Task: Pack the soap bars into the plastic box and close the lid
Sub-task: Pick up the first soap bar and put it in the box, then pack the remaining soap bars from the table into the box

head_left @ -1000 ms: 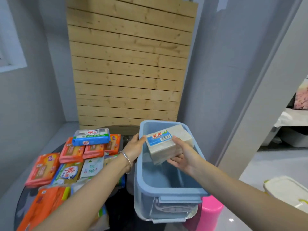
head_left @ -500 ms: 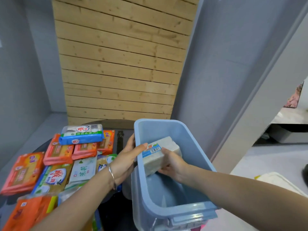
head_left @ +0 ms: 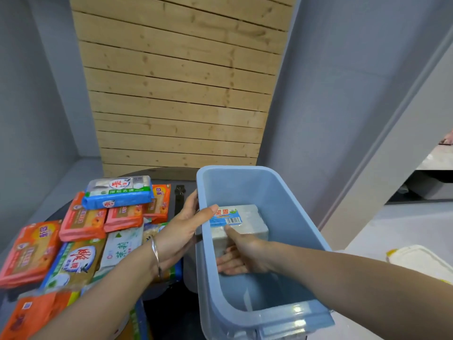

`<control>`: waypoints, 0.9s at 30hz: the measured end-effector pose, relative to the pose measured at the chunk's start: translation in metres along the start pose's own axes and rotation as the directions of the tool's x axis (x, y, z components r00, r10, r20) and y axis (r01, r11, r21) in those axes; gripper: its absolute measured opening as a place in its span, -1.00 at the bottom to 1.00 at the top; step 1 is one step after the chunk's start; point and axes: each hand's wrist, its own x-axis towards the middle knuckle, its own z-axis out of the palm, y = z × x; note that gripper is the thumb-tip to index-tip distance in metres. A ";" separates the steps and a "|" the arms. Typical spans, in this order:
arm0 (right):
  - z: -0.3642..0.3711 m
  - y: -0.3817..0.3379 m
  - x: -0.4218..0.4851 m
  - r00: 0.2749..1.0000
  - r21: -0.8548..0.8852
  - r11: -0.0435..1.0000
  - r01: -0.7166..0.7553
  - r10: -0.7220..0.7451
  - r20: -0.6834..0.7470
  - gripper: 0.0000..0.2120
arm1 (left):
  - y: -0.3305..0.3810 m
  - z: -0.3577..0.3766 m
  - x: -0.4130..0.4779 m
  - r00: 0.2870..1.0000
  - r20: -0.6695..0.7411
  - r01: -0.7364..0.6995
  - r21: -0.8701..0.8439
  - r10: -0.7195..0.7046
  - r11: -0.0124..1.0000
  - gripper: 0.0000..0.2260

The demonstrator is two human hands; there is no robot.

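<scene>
The right hand point(head_left: 241, 256) is gripping a white soap pack point(head_left: 241, 223) inside the blue box point(head_left: 289, 217); the left hand point(head_left: 182, 231) is clasping the box's rim.

Box point(head_left: 282, 317) front below frame edge

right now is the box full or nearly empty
Nearly empty. The box has no lid on, and inside shows only one white soap pack, held by the right hand, over bare blue floor.
</scene>
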 end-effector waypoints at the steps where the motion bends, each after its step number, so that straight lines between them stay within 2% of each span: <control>1: 0.000 0.000 -0.001 1.000 -0.024 1.000 -0.001 0.001 0.000 -0.43 | 0.000 0.001 0.000 1.000 -0.006 -0.002 0.011 0.002 1.000 -0.57; 4: -0.001 -0.004 -0.005 0.998 -0.135 0.989 -0.056 0.059 0.016 -0.41 | 0.001 0.001 -0.002 1.000 -0.012 0.002 0.016 -0.002 1.000 -0.58; 8: -0.007 -0.014 -0.019 0.994 -0.456 0.883 -0.107 0.099 -0.042 -0.35 | 0.009 0.006 -0.008 0.999 -0.036 -0.011 0.089 0.014 0.996 -0.59; 10: -0.010 -0.025 -0.038 0.994 -0.624 0.777 -0.080 0.020 -0.103 -0.34 | 0.015 0.002 -0.015 0.996 -0.079 -0.028 0.178 0.042 0.984 -0.56; 12: -0.011 -0.039 -0.063 0.977 -0.740 0.673 0.002 -0.161 -0.143 -0.38 | 0.021 -0.011 -0.027 0.989 -0.138 -0.007 0.287 0.048 0.958 -0.51; 14: -0.007 -0.049 -0.093 0.924 -0.721 0.670 0.177 -0.366 -0.114 -0.49 | 0.027 -0.030 -0.046 0.982 -0.173 0.004 0.403 0.072 0.915 -0.52; 16: 0.007 -0.055 -0.124 0.856 -0.586 0.700 0.409 -0.517 -0.020 -0.59 | 0.032 -0.050 -0.069 0.977 -0.164 -0.033 0.510 0.136 0.859 -0.50; 18: 0.032 -0.053 -0.150 0.786 -0.450 0.684 0.575 -0.614 0.071 -0.68 | 0.032 -0.072 -0.092 0.963 -0.173 -0.066 0.598 0.209 0.799 -0.49; 19: 0.046 -0.051 -0.159 0.763 -0.389 0.679 0.623 -0.637 0.110 -0.71 | 0.030 -0.082 -0.103 0.956 -0.177 -0.066 0.648 0.234 0.759 -0.57; 21: 0.076 -0.042 -0.166 0.755 -0.304 0.693 0.654 -0.628 0.190 -0.74 | 0.023 -0.101 -0.124 0.943 -0.199 -0.032 0.744 0.267 0.667 -0.63; 23: 0.103 -0.028 -0.160 0.781 -0.328 0.709 0.625 -0.576 0.241 -0.78 | 0.019 -0.110 -0.146 0.940 -0.198 -0.003 0.808 0.277 0.589 -0.54; 25: 0.125 -0.013 -0.148 0.827 -0.380 0.735 0.562 -0.504 0.248 -0.84 | 0.012 -0.114 -0.166 0.944 -0.206 0.042 0.852 0.259 0.523 -0.23; 27: 0.139 0.002 -0.129 0.873 -0.365 0.795 0.486 -0.420 0.247 -0.80 | -0.008 -0.126 -0.174 0.934 -0.250 0.138 0.912 0.256 0.387 0.10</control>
